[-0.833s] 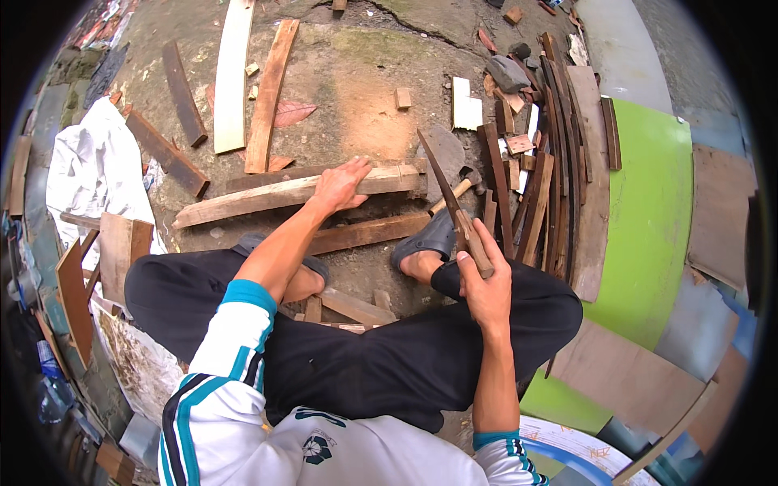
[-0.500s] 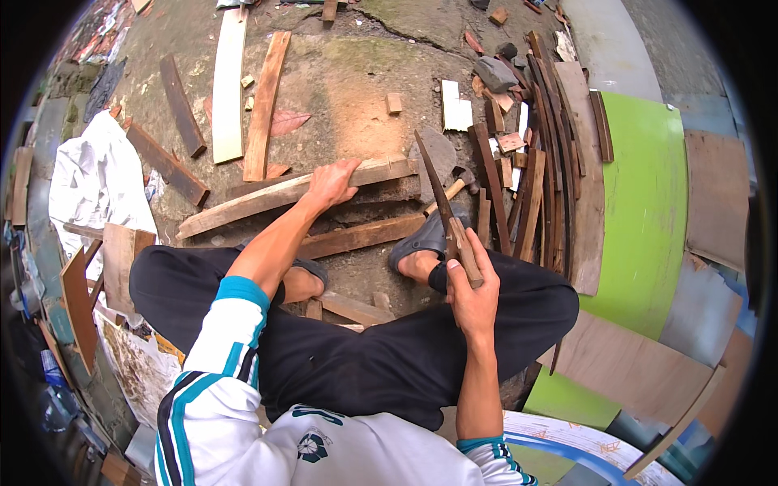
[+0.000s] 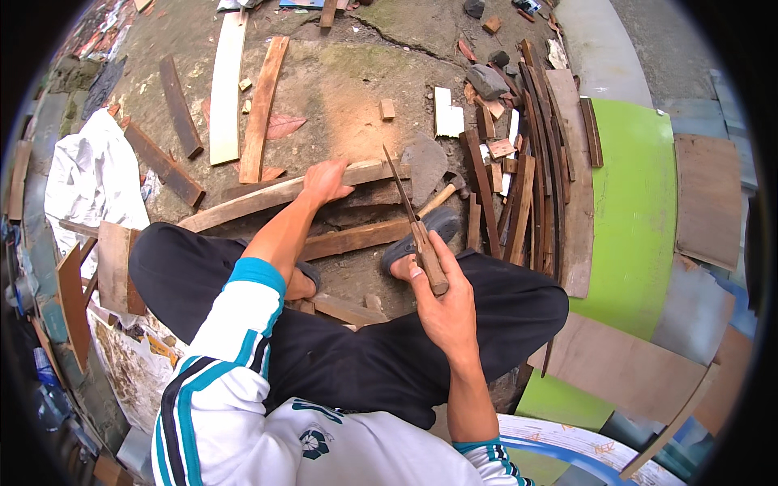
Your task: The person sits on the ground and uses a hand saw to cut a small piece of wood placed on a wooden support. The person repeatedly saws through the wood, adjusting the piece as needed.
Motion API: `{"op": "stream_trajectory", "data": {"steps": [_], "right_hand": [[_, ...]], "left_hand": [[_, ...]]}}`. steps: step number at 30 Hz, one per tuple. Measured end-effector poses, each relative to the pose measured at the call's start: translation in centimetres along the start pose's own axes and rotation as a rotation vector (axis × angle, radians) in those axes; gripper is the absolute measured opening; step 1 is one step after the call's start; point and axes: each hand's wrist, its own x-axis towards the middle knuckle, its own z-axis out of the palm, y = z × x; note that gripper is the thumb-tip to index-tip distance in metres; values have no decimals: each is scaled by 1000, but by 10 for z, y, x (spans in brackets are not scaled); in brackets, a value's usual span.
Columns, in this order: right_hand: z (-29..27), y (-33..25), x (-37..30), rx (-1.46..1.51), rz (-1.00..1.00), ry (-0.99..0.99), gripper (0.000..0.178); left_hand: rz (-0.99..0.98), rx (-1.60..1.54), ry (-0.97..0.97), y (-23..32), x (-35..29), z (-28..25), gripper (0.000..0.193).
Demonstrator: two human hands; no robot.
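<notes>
A long pale wooden plank point(image 3: 251, 198) lies slanted in front of me, its right end raised on other wood. My left hand point(image 3: 326, 182) grips it from above near that end, fingers curled over the far edge. In my right hand point(image 3: 446, 304) is a handsaw point(image 3: 429, 257), held by its wooden handle. The narrow dark blade points away from me and crosses the plank's right end in view. Whether it touches the wood I cannot tell. Sawdust point(image 3: 352, 121) covers the ground just beyond. Beside the plank's end lies a hammer point(image 3: 438, 198) with a wooden handle.
A dark beam point(image 3: 356, 239) lies between the plank and my feet. Long strips point(image 3: 559, 154) and offcuts are heaped at right, beside a green panel point(image 3: 632, 219). A pale board point(image 3: 228, 89) and a brown board point(image 3: 263, 109) lie far left, above a white sack point(image 3: 96, 174).
My right hand has swung the saw leftward, so its blade now crosses the plank's end instead of standing right of it. My left hand keeps its hold on the plank.
</notes>
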Motion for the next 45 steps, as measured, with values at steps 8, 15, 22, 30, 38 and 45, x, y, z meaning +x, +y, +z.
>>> {"op": "stream_trajectory", "data": {"steps": [8, 15, 22, 30, 38, 45], "right_hand": [[-6, 4, -2, -8, 23, -140, 61], [-3, 26, -12, -120, -88, -157, 60], [6, 27, -19, -69, -47, -106, 56], [26, 6, -24, -119, -43, -39, 59], [47, 13, 9, -196, -47, -3, 54], [37, -3, 25, -168, 25, -63, 51]], "left_hand": [[-107, 23, -81, 7, 1, 1, 53], [-135, 70, -32, 7, -5, 10, 59], [-145, 60, -10, 9, -7, 11, 63], [-153, 41, 21, 24, -24, 11, 67], [-122, 28, 61, 11, -26, 16, 68], [-98, 44, 76, 2, -17, 17, 69]]}}
